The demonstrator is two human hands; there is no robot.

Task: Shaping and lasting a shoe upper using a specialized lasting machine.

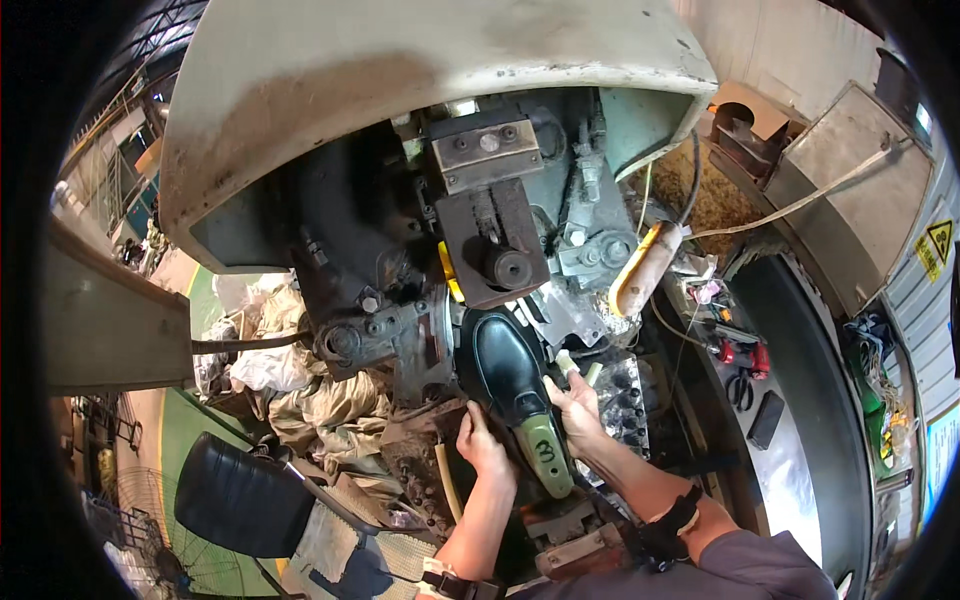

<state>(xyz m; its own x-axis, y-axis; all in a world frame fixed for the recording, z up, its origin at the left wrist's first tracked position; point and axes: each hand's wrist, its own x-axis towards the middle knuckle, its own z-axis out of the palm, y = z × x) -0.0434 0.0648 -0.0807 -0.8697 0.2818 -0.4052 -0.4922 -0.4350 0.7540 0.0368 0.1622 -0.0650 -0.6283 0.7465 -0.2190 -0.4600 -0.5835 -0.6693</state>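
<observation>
Machinery (490, 232) crowds beyond the fingers (479, 422); the shoe (502, 362), probably slick but stiff on its last (549, 468), suits heel-side cupping between curled left hand (487, 452) and looser right hand (581, 416), grip unclear.

Two hands (486, 447) (one left, one right), two black wrist straps (672, 525), one black shoe (500, 360), one green last (545, 460), one black chair (245, 495), one yellow triangular sign (940, 240), one black rectangular slab (766, 420).

Shoe workshop: grimy heavy machine (492, 235), black shoe (500, 355) on green last (545, 458).
</observation>
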